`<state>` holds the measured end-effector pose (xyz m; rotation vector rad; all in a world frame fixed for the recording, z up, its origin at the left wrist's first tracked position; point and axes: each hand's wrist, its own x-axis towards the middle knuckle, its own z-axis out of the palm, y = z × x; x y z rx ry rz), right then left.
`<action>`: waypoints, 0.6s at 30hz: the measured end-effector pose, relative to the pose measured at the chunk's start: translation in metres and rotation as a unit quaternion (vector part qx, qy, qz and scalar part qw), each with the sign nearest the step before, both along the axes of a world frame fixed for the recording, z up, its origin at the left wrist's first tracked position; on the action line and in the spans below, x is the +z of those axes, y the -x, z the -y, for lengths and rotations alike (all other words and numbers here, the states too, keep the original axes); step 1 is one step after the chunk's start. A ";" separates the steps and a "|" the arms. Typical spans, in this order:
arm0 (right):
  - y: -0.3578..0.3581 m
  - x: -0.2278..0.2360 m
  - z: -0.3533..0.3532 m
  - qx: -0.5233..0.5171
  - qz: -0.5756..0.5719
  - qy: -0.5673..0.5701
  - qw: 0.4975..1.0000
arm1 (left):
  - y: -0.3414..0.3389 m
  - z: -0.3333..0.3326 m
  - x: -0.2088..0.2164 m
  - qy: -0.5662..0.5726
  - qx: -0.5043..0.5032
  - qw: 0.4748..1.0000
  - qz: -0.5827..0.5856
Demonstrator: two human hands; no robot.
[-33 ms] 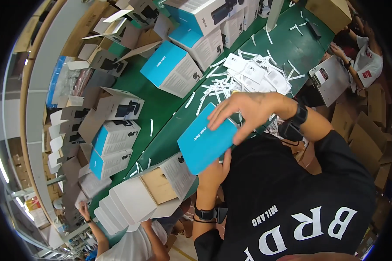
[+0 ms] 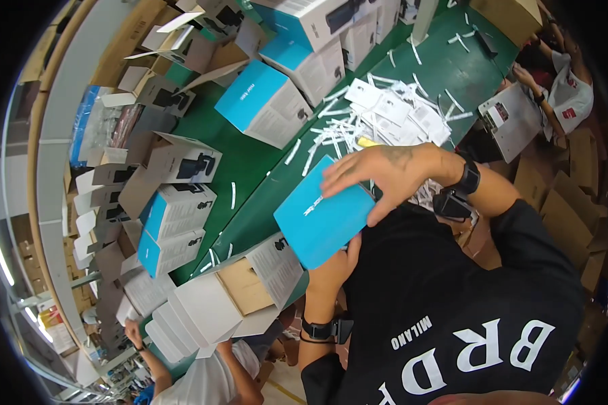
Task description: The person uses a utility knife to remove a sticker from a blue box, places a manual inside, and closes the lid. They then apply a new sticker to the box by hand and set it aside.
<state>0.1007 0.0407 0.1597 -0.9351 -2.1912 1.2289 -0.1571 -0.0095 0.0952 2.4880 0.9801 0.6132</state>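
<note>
A closed carton with a bright blue top (image 2: 317, 226) is held between my two hands above the edge of the green bench. My left hand (image 2: 336, 264) supports it from below at the near corner; part of that hand is hidden under the carton. Across its far right end lies my right hand (image 2: 393, 174), fingers stretched over the blue face and thumb at the near edge. Just left of the carton, an open white box (image 2: 209, 297) with a brown cardboard insert (image 2: 248, 289) and several fanned flaps stands on the bench.
A heap of white leaflets and paper strips (image 2: 398, 111) lies beyond my right hand, with a yellow object (image 2: 366, 142) beside it. Blue-topped cartons (image 2: 250, 94) are stacked at the back; more boxes (image 2: 175, 209) line the left. Co-workers' arms (image 2: 152, 364) show at lower left and far right.
My right hand has shifted slightly to the right on the carton. The yellow object beyond that hand shows more now. At lower left a co-worker's hand has moved a little.
</note>
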 end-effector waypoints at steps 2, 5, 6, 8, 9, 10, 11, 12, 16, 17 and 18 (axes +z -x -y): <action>0.005 0.000 0.023 -0.012 0.156 -0.222 0.963 | 0.003 0.004 0.008 0.065 -0.044 0.997 -0.018; 0.004 -0.015 0.027 -0.015 0.199 -0.280 0.939 | 0.003 0.009 0.021 0.021 -0.061 0.996 -0.065; 0.004 -0.019 0.029 -0.014 0.221 -0.309 0.925 | 0.005 0.013 0.023 0.000 -0.066 0.994 -0.086; 0.008 -0.027 0.030 -0.014 0.213 -0.310 0.927 | 0.020 0.023 0.023 -0.005 -0.096 0.994 -0.047; 0.008 -0.030 0.030 -0.015 0.206 -0.312 0.927 | 0.031 0.028 0.021 -0.011 -0.126 0.992 -0.006; 0.008 -0.032 0.030 -0.016 0.200 -0.314 0.928 | 0.041 0.032 0.019 -0.017 -0.156 0.987 0.035; 0.008 -0.033 0.030 -0.015 0.201 -0.312 0.928 | 0.053 0.038 0.015 -0.016 -0.156 0.987 0.036; 0.007 -0.033 0.029 -0.014 0.194 -0.311 0.930 | 0.065 0.044 0.010 -0.074 -0.075 0.993 0.053; 0.009 -0.035 0.028 -0.004 0.182 -0.309 0.933 | 0.054 0.007 0.018 -0.030 0.078 0.995 0.057; 0.007 -0.035 0.028 -0.003 0.180 -0.312 0.933 | 0.049 -0.001 0.022 0.019 0.110 0.993 0.048; 0.008 -0.035 0.030 -0.005 0.181 -0.313 0.932 | 0.051 -0.002 0.018 0.019 0.109 0.993 0.049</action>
